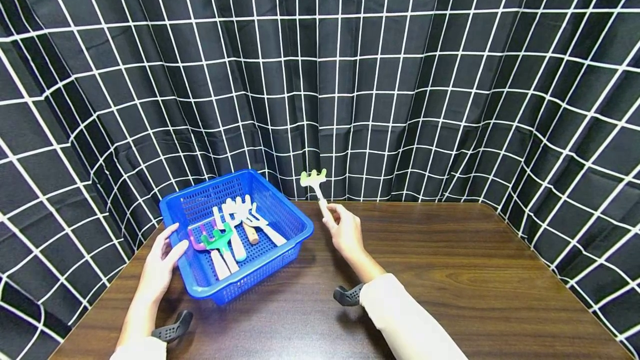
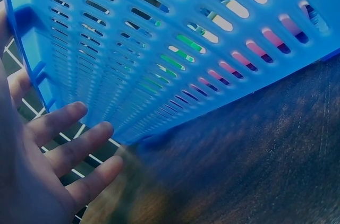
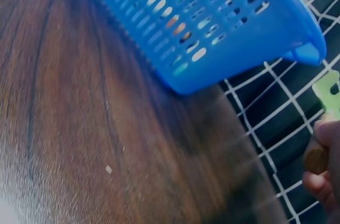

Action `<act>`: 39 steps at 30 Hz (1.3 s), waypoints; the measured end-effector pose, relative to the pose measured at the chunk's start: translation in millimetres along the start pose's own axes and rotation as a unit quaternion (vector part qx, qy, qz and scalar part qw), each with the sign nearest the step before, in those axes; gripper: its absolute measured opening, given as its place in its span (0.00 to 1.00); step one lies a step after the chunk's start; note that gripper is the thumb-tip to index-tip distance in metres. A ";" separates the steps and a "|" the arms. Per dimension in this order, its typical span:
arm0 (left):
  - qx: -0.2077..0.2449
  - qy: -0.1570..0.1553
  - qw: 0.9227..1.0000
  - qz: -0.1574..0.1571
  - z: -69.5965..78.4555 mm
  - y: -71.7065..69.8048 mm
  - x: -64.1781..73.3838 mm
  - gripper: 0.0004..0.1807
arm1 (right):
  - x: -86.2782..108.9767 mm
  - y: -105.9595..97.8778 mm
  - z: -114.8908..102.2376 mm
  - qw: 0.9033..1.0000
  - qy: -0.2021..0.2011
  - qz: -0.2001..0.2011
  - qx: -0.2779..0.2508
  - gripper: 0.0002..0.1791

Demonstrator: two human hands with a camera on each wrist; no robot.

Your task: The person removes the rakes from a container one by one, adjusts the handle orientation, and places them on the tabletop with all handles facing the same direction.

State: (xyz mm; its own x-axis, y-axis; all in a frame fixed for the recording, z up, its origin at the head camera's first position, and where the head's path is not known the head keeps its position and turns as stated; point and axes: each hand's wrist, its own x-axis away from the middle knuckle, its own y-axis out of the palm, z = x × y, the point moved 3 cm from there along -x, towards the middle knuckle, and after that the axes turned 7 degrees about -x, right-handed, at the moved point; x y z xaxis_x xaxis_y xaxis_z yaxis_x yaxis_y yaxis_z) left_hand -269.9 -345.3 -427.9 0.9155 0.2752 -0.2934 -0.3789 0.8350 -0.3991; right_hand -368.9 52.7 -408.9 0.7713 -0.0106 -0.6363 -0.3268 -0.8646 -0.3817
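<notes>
My right hand (image 1: pixel 348 233) pinches a small hand rake (image 1: pixel 314 179) by its handle, above the table to the right of the blue basket (image 1: pixel 306 232). The rake's light green prongs point away from me. In the right wrist view, the handle's brown end (image 3: pixel 316 160) shows between the fingers. At the basket's left side, my left hand (image 1: pixel 159 265) holds the rim; in the left wrist view three fingers (image 2: pixel 74 147) stretch out beside the perforated wall. Inside the basket lie a green-pronged rake (image 1: pixel 220 239), a pink-pronged rake (image 1: pixel 196 242) and several white-headed tools (image 1: pixel 239 207).
A dark brown wooden table (image 1: pixel 425 260) carries the basket and extends to the right. Behind it and along both sides hangs a black curtain (image 1: pixel 390 99) with a white grid. Each wrist wears a black device (image 1: pixel 348 295).
</notes>
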 end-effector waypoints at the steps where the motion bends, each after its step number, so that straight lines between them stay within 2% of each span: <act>1: -0.001 -0.001 1.000 0.001 0.1 -0.1 -0.3 0.32 | 0.7 0.3 2.2 1.000 0.006 -0.006 0.006 0.16; 9: -0.001 0.003 1.000 0.001 2.3 -1.0 -0.4 0.31 | 5.5 2.3 14.8 0.997 0.053 -0.051 0.038 0.17; 16: 0.007 0.004 1.000 -0.002 0.5 -0.4 -2.7 0.32 | 8.9 3.4 18.6 0.989 0.101 -0.085 0.069 0.17; 24: 0.010 -0.002 1.000 -0.002 -0.8 -0.6 -4.1 0.31 | 13.1 7.3 19.8 0.979 0.124 -0.129 0.099 0.15; 33: 0.006 -0.004 1.000 -0.004 -2.0 -0.2 -4.1 0.32 | 14.2 10.5 23.2 0.977 0.110 -0.131 0.126 0.15; 39: 0.005 -0.006 1.000 -0.001 -2.0 -0.5 -2.7 0.32 | 12.1 11.0 24.6 0.977 0.117 -0.128 0.126 0.15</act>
State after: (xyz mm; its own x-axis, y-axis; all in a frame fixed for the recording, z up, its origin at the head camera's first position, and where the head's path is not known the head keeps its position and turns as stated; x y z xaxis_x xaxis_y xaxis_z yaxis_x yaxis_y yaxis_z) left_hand -272.4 -347.4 -428.7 0.9182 0.2786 -0.2817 -0.3749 0.8409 -0.3904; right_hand -376.5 55.5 -437.3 0.9392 0.0503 -0.3396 -0.2080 -0.7036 -0.6795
